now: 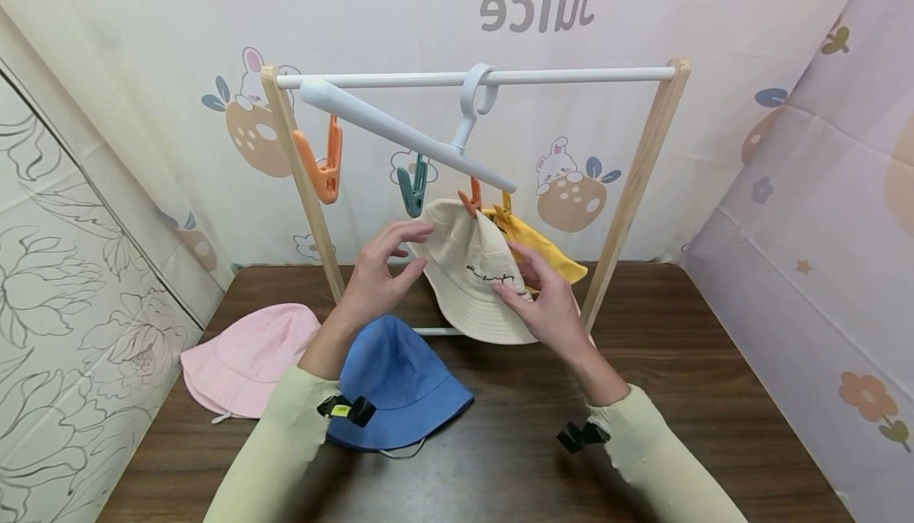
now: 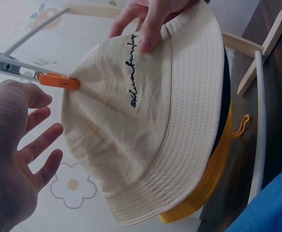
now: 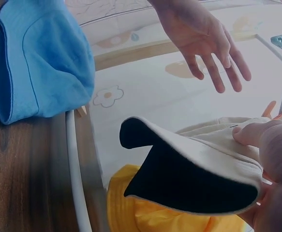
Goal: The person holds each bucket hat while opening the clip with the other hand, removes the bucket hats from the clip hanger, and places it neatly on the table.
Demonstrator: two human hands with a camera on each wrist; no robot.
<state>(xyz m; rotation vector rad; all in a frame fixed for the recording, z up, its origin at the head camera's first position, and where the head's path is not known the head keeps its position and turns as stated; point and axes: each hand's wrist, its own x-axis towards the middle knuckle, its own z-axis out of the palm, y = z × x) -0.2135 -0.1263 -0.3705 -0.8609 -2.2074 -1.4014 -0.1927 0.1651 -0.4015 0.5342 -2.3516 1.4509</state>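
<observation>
Hat (image 1: pixel 464 257), cream with black script (image 2: pixel 133 72), right hand (image 1: pixel 551 305) in a pinch on its side, left hand (image 1: pixel 378 273) loose.

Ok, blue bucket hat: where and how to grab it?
Probably pinch the blue bucket hat by its brim's right corner, coming from the right: the brim flares out there, while the left forearm overlaps the hat's left side in the head view. That leaves the crown free.

My head camera looks forward and down at the rack (image 1: pixel 571 76) from farther back. My left wrist camera (image 1: pixel 362 412) looks close up across the cream hat (image 2: pixel 131 125) at my right hand (image 1: pixel 550 309); my right wrist camera (image 1: pixel 571 437) looks the other way, toward my left hand (image 3: pixel 206 41), so both share the hat.
</observation>
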